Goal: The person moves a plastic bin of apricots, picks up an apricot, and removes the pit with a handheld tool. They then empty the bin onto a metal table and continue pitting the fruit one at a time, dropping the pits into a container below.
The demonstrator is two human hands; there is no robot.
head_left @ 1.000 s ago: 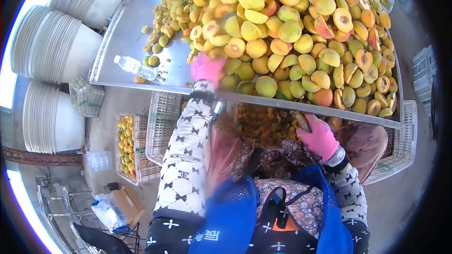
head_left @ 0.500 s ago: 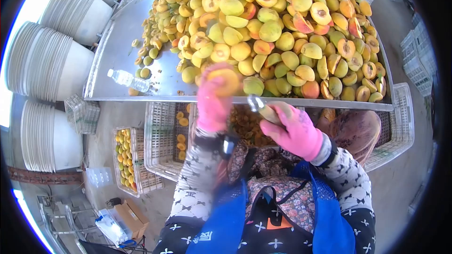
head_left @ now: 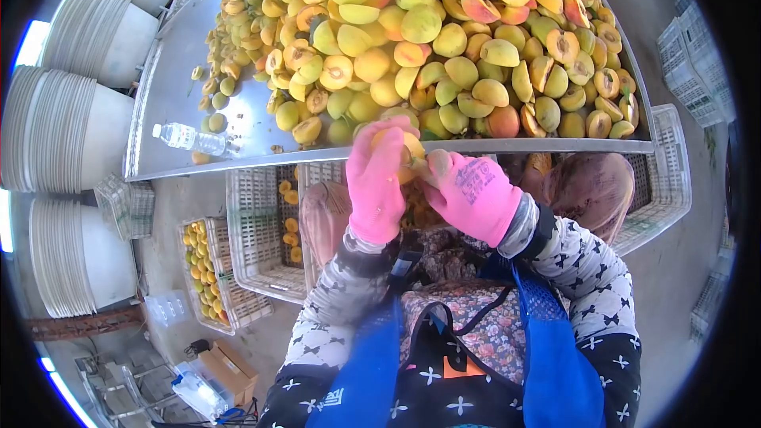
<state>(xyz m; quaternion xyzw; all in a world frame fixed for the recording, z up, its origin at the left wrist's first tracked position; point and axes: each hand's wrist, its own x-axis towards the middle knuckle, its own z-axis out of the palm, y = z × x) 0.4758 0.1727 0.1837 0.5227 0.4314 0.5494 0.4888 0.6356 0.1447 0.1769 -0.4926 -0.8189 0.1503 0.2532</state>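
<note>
My left hand (head_left: 376, 189), in a pink glove, is closed around a yellow peach half (head_left: 409, 147), held just in front of the table edge. My right hand (head_left: 477, 196), gloved alike, grips a short pitting spoon (head_left: 422, 167). The spoon's metal end meets the cut side of the peach half and is mostly hidden by fruit and fingers. Beyond both hands, a large heap of halved peaches (head_left: 412, 24) covers much of the metal table (head_left: 170, 111).
A plastic water bottle (head_left: 190, 139) lies on the table's left part. Below the edge stand plastic crates (head_left: 258, 265), one with peach halves inside. Another crate of peaches (head_left: 208, 277) is on the floor at left, near stacked white tubs (head_left: 83, 257). A further crate (head_left: 666, 190) stands right.
My hands have come together: the spoon, earlier apart from the peach half, is now at its cut side. The view has shifted slightly, so the table appears higher and further left.
</note>
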